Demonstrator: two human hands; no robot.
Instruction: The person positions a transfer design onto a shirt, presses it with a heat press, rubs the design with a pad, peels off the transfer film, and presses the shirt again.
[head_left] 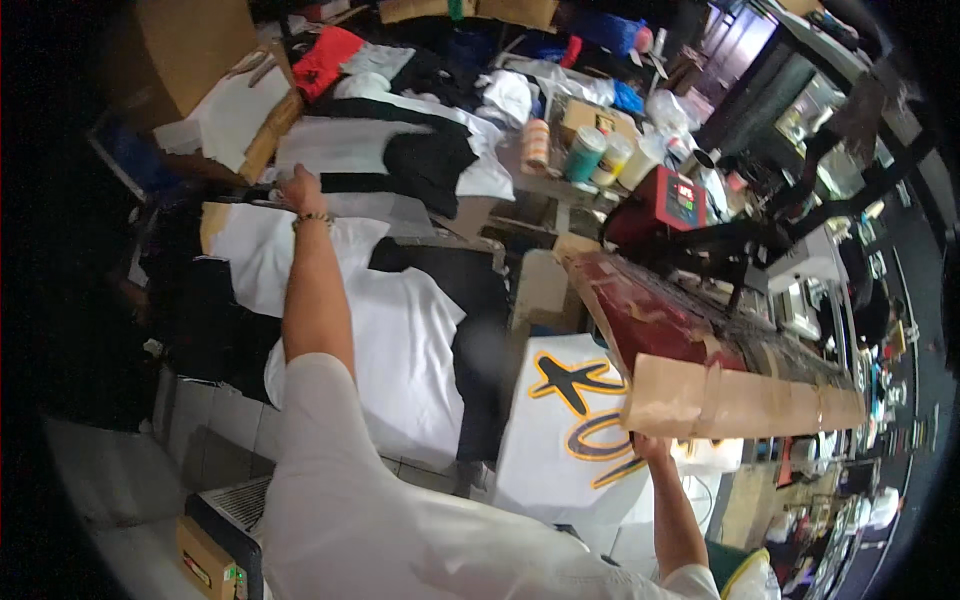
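My left hand (300, 188) reaches far out to the left, beside a pale translucent sheet (335, 145) lying over black cloth. Its fingers are closed; what is in them is too small to make out. Below that arm a white shirt (395, 335) lies spread over black fabric (485, 320). On the right, a white garment (530, 450) bears black, orange-edged print. My right hand (655, 449) is against the lower edge of a brown paper-covered flap (735, 398) of a heat press, above that garment. The flap hides most of its fingers.
The press has a red control box (675, 200) with a lit display and a worn red body (650, 300). Behind stand an orange-and-white cup (536, 146) and a teal-labelled tub (586, 154). A large cardboard box (190, 55) is far left; a black boxy unit (230, 505) sits lower left.
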